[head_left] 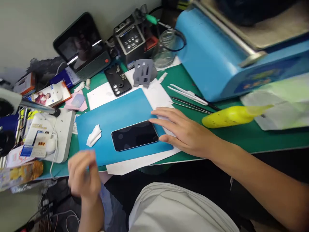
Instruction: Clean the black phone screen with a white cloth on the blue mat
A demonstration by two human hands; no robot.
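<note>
A smartphone (135, 136) with a dark screen lies face up on a blue mat (127, 106). My right hand (175, 129) is at the phone's right end, fingers spread and holding nothing; its fingertips are at or just over the edge, and contact is hard to judge. My left hand (84, 175) is raised near the table's front edge, left of the phone. Motion smears its curled fingers, so I cannot make out whether anything is between them. A crumpled white wipe (94, 135) lies on the mat left of the phone.
Tweezers (190, 104), a white-handled tool (189, 94) and a yellow bottle (229, 116) lie right of my right hand. A large blue machine (205, 58) stands behind them. At the back are a black phone (117, 79), a grey holder (144, 72) and a tablet (79, 42).
</note>
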